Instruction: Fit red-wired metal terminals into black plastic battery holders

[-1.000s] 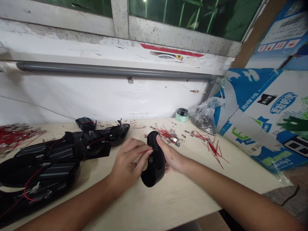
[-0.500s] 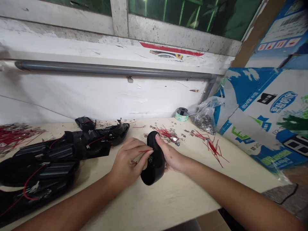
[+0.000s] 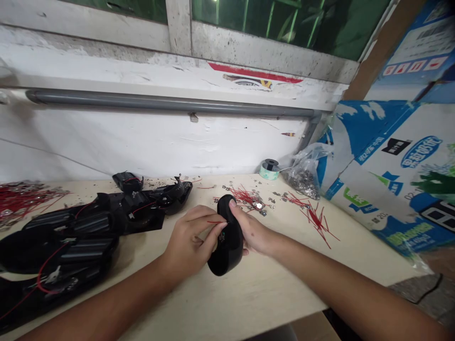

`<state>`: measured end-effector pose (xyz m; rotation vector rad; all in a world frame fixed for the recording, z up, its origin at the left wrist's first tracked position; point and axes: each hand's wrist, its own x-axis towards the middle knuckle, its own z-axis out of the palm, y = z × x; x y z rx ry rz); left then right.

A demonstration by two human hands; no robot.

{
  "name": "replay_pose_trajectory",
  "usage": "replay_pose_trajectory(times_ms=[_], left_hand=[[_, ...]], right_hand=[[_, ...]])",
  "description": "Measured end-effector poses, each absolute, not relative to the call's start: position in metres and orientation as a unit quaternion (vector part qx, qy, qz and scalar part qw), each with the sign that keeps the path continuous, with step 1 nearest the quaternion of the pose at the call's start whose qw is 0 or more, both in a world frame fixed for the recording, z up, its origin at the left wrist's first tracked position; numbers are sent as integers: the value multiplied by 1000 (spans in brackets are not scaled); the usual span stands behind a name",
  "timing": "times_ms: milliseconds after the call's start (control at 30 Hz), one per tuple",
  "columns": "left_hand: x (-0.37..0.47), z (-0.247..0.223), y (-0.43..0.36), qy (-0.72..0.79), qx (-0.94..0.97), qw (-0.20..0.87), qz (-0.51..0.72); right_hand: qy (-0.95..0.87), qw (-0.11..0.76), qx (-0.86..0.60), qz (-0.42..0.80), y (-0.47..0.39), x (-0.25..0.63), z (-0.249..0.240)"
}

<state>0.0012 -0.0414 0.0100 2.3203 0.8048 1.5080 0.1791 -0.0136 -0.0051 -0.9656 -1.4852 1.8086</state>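
My right hand (image 3: 250, 228) is closed around the right side of a curved black plastic housing (image 3: 227, 258), its thumb pressed on the upper rim. The housing is held tilted above the table. At its left edge my left hand (image 3: 195, 234) pinches a short red wire (image 3: 214, 222) between thumb and forefinger. One end of the wire is at the housing's opening; whether it touches anything inside is too small to tell. Some small coloured detail shows inside the housing by the left thumb. The left hand's other fingers are curled and partly hidden.
Several black housings with red wires (image 3: 88, 225) lie along the left. Red wires with metal tabs (image 3: 249, 198) are piled behind my hands, more red wires (image 3: 316, 220) at right. A spool (image 3: 269, 169), a bag of metal parts (image 3: 304, 177) and a printed carton (image 3: 384, 166) stand at back right.
Both hands keep the same grip on the housing and the wire. The whole view has shifted very slightly; otherwise little differs.
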Motion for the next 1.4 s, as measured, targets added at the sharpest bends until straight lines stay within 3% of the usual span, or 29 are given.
replay_pose_trajectory(times_ms=[1400], left_hand=[[0,10,-40,315,788,180,497]], right_hand=[[-576,273,-377,672,-11,182,-7]])
